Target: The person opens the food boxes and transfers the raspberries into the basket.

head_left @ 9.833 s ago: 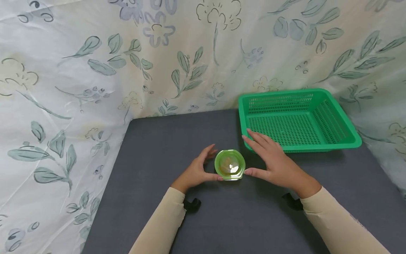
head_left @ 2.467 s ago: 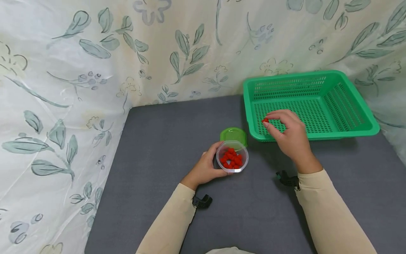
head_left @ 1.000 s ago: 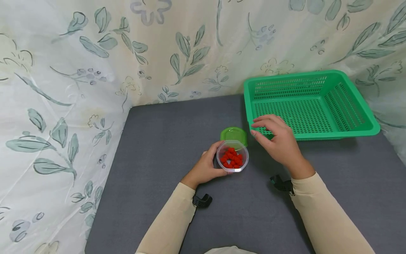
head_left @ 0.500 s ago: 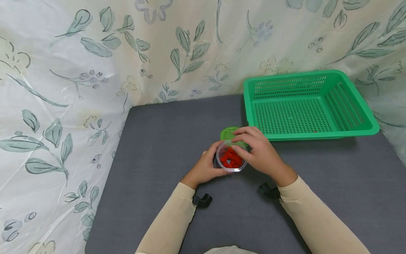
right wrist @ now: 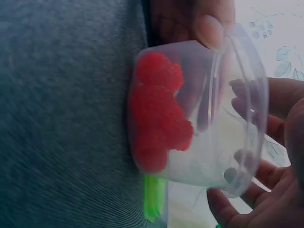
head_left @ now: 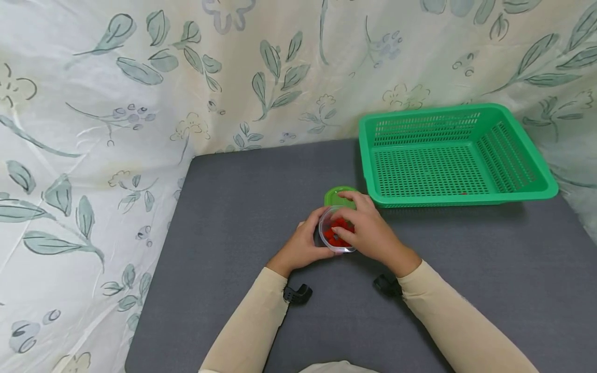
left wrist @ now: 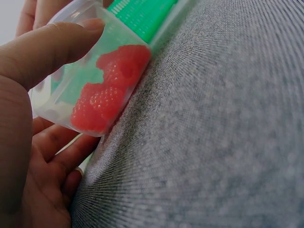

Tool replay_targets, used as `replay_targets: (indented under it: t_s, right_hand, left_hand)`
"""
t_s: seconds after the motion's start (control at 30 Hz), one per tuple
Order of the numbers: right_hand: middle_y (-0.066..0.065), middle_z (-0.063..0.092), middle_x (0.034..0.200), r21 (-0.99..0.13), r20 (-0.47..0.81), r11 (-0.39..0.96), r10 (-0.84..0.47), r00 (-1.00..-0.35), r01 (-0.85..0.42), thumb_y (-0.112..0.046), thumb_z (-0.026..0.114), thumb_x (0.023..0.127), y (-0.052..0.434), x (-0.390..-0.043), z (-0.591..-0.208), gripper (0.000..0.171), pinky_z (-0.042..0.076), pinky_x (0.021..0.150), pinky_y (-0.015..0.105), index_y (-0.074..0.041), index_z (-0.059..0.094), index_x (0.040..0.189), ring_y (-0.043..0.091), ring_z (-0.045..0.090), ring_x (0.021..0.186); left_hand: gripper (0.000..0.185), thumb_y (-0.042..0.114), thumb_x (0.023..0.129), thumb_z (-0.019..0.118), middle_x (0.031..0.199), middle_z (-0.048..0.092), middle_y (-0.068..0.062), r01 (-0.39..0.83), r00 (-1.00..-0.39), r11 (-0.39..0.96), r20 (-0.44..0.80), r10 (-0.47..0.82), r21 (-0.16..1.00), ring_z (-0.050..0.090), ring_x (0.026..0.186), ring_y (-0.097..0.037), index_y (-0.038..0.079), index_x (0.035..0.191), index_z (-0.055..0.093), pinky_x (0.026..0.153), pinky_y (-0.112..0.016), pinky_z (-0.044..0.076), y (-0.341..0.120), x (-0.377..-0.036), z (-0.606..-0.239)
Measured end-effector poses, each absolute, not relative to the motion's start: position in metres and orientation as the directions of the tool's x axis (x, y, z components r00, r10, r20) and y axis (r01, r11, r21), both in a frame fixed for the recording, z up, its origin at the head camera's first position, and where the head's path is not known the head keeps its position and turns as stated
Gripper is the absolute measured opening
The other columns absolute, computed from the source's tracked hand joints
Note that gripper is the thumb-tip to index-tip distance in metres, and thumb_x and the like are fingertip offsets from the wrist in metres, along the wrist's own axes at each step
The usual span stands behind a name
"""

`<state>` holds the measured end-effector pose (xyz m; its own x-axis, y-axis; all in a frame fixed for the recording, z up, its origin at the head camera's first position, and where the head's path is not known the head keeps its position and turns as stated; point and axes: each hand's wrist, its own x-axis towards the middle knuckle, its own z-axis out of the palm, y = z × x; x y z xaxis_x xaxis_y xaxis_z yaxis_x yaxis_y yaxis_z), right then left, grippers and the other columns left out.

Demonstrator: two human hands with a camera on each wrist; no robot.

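We steady the clear cup (head_left: pixel 337 234) of red berries (left wrist: pixel 111 90) on the grey tabletop (head_left: pixel 233 217), left hand (head_left: pixel 300 247) curled round its wall, right hand (head_left: pixel 368 233) fingers dipping inside. The berries look soft and light; pinch each gently at its sides.

Bright, even light; blurry wrist close-ups

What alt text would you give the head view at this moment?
A person's left hand grips a small clear plastic cup of red raspberry-like pieces on a grey table, while the right hand reaches into its open top. A green lid lies just behind the cup, and a green mesh basket sits at back right before a floral curtain.
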<state>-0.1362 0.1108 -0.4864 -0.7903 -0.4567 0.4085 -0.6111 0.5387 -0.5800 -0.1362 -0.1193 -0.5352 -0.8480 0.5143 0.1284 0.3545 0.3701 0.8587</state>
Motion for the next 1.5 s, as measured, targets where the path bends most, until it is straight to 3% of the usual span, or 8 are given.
replay_targets:
  t_s: [0.2, 0.37, 0.67, 1.03, 1.5]
  right_hand:
    - [0.023, 0.041, 0.164, -0.661, 0.208, 0.593, -0.444, -0.871, -0.460, -0.011, 0.089, 0.092, 0.107, -0.137, -0.493, 0.015, 0.047, 0.105, 0.064, -0.014, 0.081, 0.105, 0.050, 0.037, 0.148]
    - [0.028, 0.041, 0.164, -0.669, 0.098, 0.640, -0.427, -0.899, -0.377, -0.017, 0.088, 0.093, 0.102, -0.136, -0.495, 0.011, 0.044, 0.107, 0.065, -0.016, 0.083, 0.103, 0.055, 0.037, 0.147]
    - [0.026, 0.046, 0.160, -0.646, 0.091, 0.671, -0.406, -0.909, -0.365, -0.017, 0.090, 0.092, 0.096, -0.134, -0.492, 0.006, 0.046, 0.106, 0.063, -0.019, 0.084, 0.094, 0.056, 0.041, 0.142]
    - [0.024, 0.049, 0.157, -0.663, 0.078, 0.660, -0.410, -0.909, -0.355, -0.014, 0.087, 0.095, 0.098, -0.136, -0.492, 0.014, 0.043, 0.108, 0.062, -0.020, 0.080, 0.084, 0.052, 0.043, 0.142]
    - [0.025, 0.052, 0.152, -0.621, 0.107, 0.685, -0.408, -0.907, -0.381, -0.013, 0.093, 0.088, 0.097, -0.133, -0.492, 0.016, 0.050, 0.100, 0.056, -0.018, 0.078, 0.083, 0.049, 0.050, 0.131]
  left_hand:
    - [0.103, 0.032, 0.086, 0.094, 0.155, 0.055, 0.010, 0.351, -0.856, 0.393, 0.120, 0.503, 0.850, 0.053, 0.137, -0.014, 0.025, 0.170, 0.035, 0.115, -0.051, 0.038, -0.120, -0.136, -0.535]
    - [0.104, 0.033, 0.087, 0.094, 0.154, 0.056, 0.010, 0.346, -0.858, 0.409, 0.108, 0.502, 0.844, 0.053, 0.135, -0.014, 0.027, 0.170, 0.034, 0.117, -0.053, 0.034, -0.121, -0.134, -0.534]
    - [0.102, 0.031, 0.087, 0.094, 0.151, 0.058, 0.010, 0.343, -0.859, 0.394, 0.116, 0.498, 0.852, 0.055, 0.131, -0.014, 0.027, 0.169, 0.035, 0.115, -0.053, 0.033, -0.121, -0.135, -0.536]
    - [0.102, 0.031, 0.085, 0.095, 0.152, 0.057, 0.009, 0.349, -0.856, 0.396, 0.118, 0.503, 0.849, 0.055, 0.131, -0.014, 0.027, 0.169, 0.036, 0.114, -0.049, 0.034, -0.120, -0.136, -0.538]
    - [0.102, 0.028, 0.084, 0.096, 0.155, 0.057, 0.005, 0.371, -0.845, 0.389, 0.133, 0.517, 0.843, 0.054, 0.134, -0.015, 0.023, 0.168, 0.038, 0.116, -0.049, 0.031, -0.121, -0.136, -0.538]
